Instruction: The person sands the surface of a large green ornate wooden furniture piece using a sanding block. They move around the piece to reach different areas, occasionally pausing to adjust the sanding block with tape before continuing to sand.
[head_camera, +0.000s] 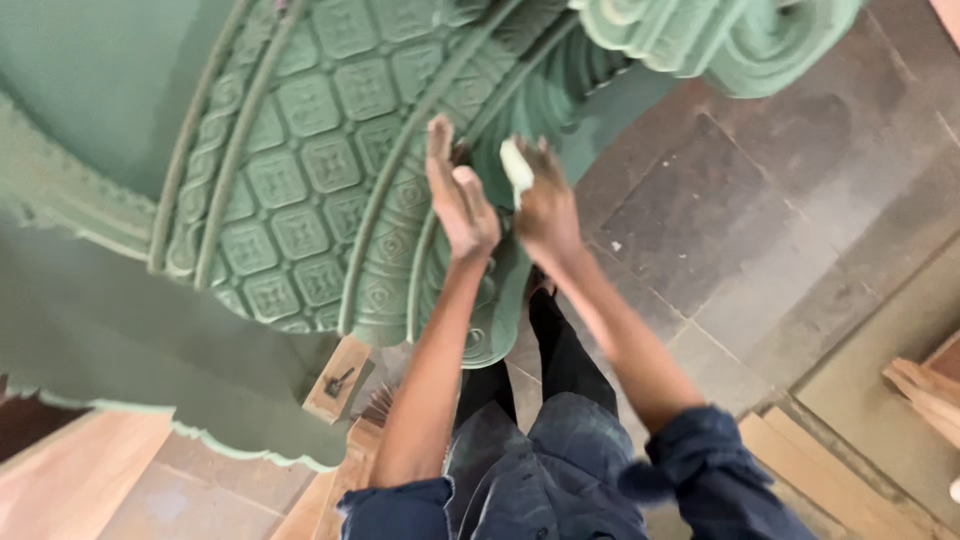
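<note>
While I'm looking down from the head view, the big green carved piece (310, 170) fills the upper left of the frame: square relief tiles, rope-like ribs, scroll curls at the top. My left hand (458, 200) lies flat on a rib at centre, fingers straight and together. My right hand (545, 210), just beside it, pinches a small pale pad (516, 168) against the carving. Grey stone floor (760, 220) on the right.
</note>
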